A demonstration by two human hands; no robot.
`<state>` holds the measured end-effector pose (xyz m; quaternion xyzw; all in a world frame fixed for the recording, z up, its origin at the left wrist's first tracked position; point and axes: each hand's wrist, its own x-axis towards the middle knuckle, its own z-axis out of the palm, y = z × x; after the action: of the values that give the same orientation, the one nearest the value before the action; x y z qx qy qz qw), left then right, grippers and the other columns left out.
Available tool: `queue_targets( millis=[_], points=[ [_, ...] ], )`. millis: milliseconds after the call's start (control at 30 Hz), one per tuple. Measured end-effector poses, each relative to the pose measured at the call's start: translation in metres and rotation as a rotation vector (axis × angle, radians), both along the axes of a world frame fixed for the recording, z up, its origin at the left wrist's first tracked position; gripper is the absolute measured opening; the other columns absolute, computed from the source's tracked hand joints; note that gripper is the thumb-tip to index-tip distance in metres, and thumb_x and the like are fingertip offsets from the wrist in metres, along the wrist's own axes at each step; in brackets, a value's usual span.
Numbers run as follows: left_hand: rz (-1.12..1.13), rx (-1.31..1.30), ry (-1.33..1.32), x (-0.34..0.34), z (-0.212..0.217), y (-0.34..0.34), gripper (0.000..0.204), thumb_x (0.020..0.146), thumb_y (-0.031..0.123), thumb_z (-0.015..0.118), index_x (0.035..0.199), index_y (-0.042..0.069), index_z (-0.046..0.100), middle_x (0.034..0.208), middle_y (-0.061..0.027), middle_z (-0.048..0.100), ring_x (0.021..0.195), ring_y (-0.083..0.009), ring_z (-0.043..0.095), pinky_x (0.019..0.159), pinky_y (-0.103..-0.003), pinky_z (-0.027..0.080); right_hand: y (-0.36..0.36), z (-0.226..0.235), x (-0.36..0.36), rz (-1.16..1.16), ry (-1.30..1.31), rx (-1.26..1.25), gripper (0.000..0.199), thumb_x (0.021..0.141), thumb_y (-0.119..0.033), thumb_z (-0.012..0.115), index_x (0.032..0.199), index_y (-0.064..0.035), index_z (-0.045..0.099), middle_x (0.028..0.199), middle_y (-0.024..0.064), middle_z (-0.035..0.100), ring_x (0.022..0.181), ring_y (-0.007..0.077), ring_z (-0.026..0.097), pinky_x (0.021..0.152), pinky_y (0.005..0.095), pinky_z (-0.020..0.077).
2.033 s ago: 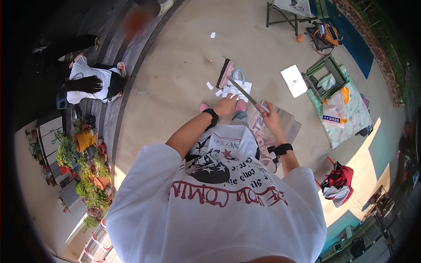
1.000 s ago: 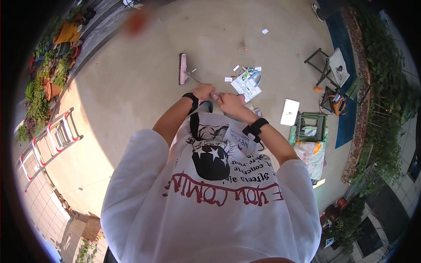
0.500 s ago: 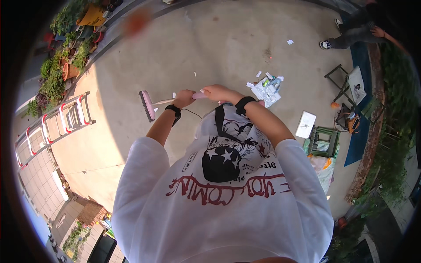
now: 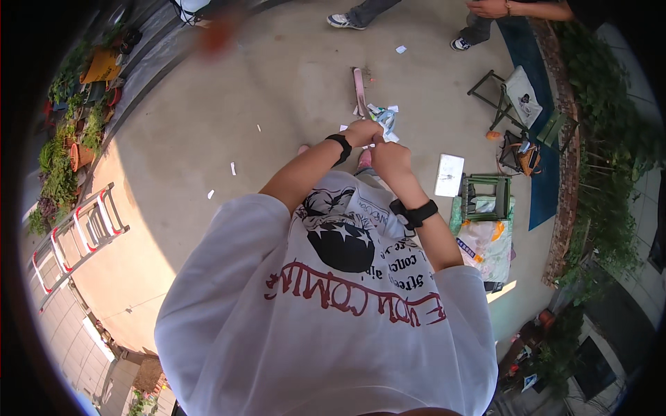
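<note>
Sunlit concrete patio below; my left hand (image 4: 361, 132) and right hand (image 4: 390, 156) both clamp the broom handle (image 4: 365, 142): light, stiff, best held high.

The concrete floor (image 4: 277, 104) carried a pink broom head (image 4: 359, 84) beside a pile of paper scraps (image 4: 383, 119). Loose scraps (image 4: 233, 168) lay scattered to the left. A white sheet (image 4: 449, 175), a green crate (image 4: 487, 196) and a ladder (image 4: 73, 239) also rested on it.
</note>
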<state>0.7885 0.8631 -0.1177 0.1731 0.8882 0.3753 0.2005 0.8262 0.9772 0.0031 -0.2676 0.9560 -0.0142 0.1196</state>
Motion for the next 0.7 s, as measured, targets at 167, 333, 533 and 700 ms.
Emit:
queue_targets(
  millis=[167,333,533,700],
  points=[
    [-0.109,0.149,0.169,-0.001,0.018,0.016,0.014,0.063,0.020,0.050,0.074,0.011,0.053,0.081,-0.0073,0.055,0.076,-0.0260,0.054,0.064,-0.035,0.042,-0.013,0.014,0.022,0.025,0.103,0.105,0.024,0.073,-0.020,0.047,0.087,-0.0026,0.055,0.053,0.0080,0.055,0.048,0.0173,0.056,0.041,0.0274,0.0430],
    [-0.204,0.231,0.168,-0.006,0.020,0.012,0.019,0.066,0.024,0.048,0.082,0.014,0.050,0.093,-0.0035,0.052,0.082,-0.0228,0.053,0.064,-0.033,0.041,-0.029,-0.008,0.022,-0.101,0.257,0.169,0.022,0.069,-0.017,0.049,0.083,-0.0016,0.054,0.054,0.0082,0.055,0.048,0.0163,0.056,0.041,0.0250,0.0433],
    [-0.125,-0.049,-0.020,0.016,-0.020,-0.023,0.021,0.069,0.021,0.044,0.087,0.015,0.052,0.093,-0.0049,0.053,0.084,-0.0229,0.053,0.068,-0.031,0.041,-0.033,-0.030,0.006,0.200,0.158,0.010,0.023,0.065,-0.015,0.049,0.085,-0.0017,0.050,0.055,0.0093,0.055,0.046,0.0190,0.055,0.040,0.0272,0.0432],
    [0.035,-0.396,-0.081,0.043,-0.001,-0.060,0.016,0.067,0.025,0.045,0.077,0.015,0.054,0.085,-0.0032,0.056,0.081,-0.0218,0.053,0.066,-0.031,0.042,-0.043,-0.013,-0.002,0.483,0.031,-0.346,0.021,0.067,-0.015,0.048,0.086,-0.0054,0.047,0.052,0.0108,0.052,0.043,0.0229,0.053,0.037,0.0329,0.0405]
  ],
)
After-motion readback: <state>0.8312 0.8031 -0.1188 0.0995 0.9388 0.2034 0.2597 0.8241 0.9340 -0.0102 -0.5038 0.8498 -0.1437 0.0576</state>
